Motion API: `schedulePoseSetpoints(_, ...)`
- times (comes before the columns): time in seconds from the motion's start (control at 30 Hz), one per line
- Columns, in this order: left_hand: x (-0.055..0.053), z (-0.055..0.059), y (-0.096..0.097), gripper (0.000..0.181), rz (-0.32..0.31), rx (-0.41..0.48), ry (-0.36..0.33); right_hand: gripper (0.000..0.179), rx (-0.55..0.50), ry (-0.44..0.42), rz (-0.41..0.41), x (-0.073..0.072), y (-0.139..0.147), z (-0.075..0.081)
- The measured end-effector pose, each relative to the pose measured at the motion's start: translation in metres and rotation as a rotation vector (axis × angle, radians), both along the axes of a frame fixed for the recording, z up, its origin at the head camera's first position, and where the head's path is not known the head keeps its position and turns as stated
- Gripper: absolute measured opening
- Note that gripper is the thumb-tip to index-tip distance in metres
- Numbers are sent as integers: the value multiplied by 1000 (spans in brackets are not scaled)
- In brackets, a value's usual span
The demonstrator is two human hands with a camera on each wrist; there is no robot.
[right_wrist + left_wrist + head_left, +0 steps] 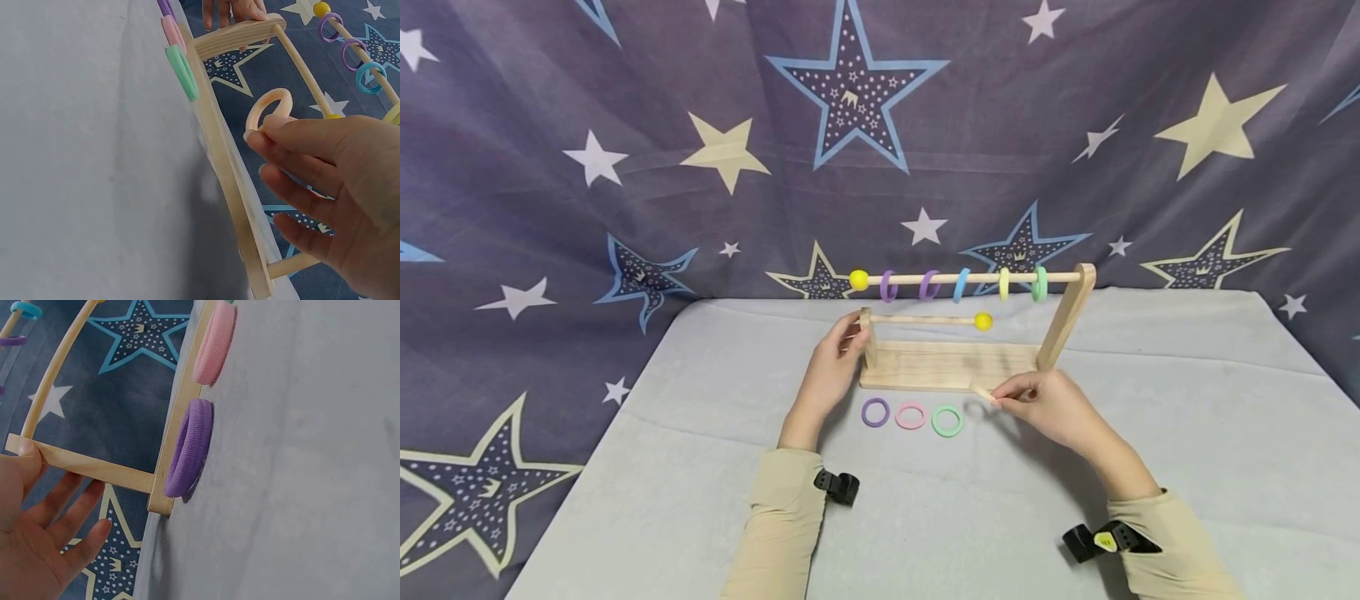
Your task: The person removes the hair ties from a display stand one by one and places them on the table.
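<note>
My left hand (833, 367) holds the top of the short left post of a wooden rack (951, 367), thumb on one side and fingers on the other. In the right wrist view, my right hand (331, 169) pinches a peach hair tie (253, 119) between thumb and forefinger, held up near the rack's front. Bare of rings, the lower rod (925, 320) ends in a yellow ball (983, 322). Several coloured hair ties, among them a blue one (960, 285), hang along the upper rod (1060, 277). Before the base lie a purple (866, 421), a pink (911, 427) and a green hair tie (947, 435).
The rack stands on a table covered with a light grey cloth (662, 500). Behind it hangs a dark curtain (647, 75) printed with stars. The tall right post (1066, 317) rises beside my right hand and carries the upper rod.
</note>
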State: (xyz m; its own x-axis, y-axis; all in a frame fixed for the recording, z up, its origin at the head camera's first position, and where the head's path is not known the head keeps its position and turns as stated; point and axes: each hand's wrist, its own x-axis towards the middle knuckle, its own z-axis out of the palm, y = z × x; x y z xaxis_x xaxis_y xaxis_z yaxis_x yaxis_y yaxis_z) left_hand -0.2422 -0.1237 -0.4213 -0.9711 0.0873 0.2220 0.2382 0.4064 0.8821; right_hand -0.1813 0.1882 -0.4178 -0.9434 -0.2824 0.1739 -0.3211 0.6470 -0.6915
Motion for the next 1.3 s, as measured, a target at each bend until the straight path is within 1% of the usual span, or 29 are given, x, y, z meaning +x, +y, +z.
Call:
schedulePoseSetpoints(0.17,0,1,0,47,4,-11,-8,4,44,-35,15,-1,0,-4)
schedulePoseSetpoints(0.47,-2,0,0,46,-3,-12,-1,4,89,-29,62,-2,0,-11)
schedulePoseSetpoints(0.67,-1,0,0,47,-3,-15,0,6,114,-54,87,-2,-1,-12)
schedulePoseSetpoints(0.93,-1,0,1,47,-3,-8,0,7,96,-89,113,-2,0,-15)
schedulePoseSetpoints(1.13,-1,-1,1,49,-8,-14,4,7,97,-83,124,-1,0,-15)
schedulePoseSetpoints(1.3,0,0,-1,48,-1,-16,1,8,76,-86,149,-2,-2,-15)
